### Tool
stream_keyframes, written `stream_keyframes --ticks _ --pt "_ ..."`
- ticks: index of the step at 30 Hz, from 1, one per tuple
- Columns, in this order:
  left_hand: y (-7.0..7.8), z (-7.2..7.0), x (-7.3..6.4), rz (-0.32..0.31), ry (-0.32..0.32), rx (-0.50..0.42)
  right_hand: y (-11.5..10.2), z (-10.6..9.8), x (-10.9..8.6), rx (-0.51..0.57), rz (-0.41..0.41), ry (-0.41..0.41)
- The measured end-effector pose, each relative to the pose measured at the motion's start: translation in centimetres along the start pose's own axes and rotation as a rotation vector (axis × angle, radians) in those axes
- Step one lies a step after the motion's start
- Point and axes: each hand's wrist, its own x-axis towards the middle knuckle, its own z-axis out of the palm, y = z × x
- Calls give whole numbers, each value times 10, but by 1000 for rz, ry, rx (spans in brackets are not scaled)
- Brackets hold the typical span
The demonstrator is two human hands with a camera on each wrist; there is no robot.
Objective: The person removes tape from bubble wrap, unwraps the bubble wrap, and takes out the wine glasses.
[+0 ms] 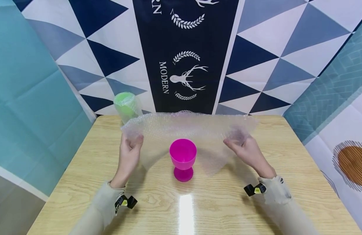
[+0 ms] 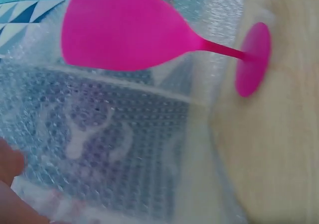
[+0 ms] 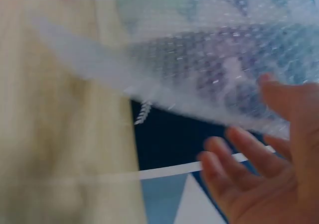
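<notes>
A bright pink plastic goblet (image 1: 183,158) stands upright on the wooden table, between my two hands and nearer to me than the sheet. Behind it a clear sheet of bubble wrap (image 1: 183,125) is stretched from side to side, its lower part hanging toward the table. My left hand (image 1: 130,153) grips the sheet's left end, thumb toward me. At the opposite end my right hand (image 1: 246,152) pinches the sheet; in the right wrist view its thumb (image 3: 279,97) lies over the wrap and the fingers (image 3: 244,159) curl below. The left wrist view shows the goblet (image 2: 129,32) before the wrap.
Behind my left hand, a green cup (image 1: 125,102) wrapped in bubble wrap stands at the back left of the table (image 1: 157,209). A patterned cloth wall (image 1: 186,42) rises at the table's back edge, with more hangings at both sides.
</notes>
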Motion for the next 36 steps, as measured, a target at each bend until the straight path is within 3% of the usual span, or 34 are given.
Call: stream_keyframes --ticks 4,7,14,17,27,36 --pt "-10 -3 -4 -78 -65 135 9 5 -6 -74 16 -131" --pt "-15 -2 -5 -100 -84 186 12 5 -7 -70 -23 -137" --pt "-17 0 -1 -83 -59 31 11 1 0 203 -150 -7" --pt "-14 0 2 -63 -55 -5 11 -1 2 260 -182 45" --pt "-8 -2 13 -71 -62 -4 13 -6 2 235 -103 98" --pt "-13 2 17 -111 -99 -72 18 -2 2 270 -52 101"
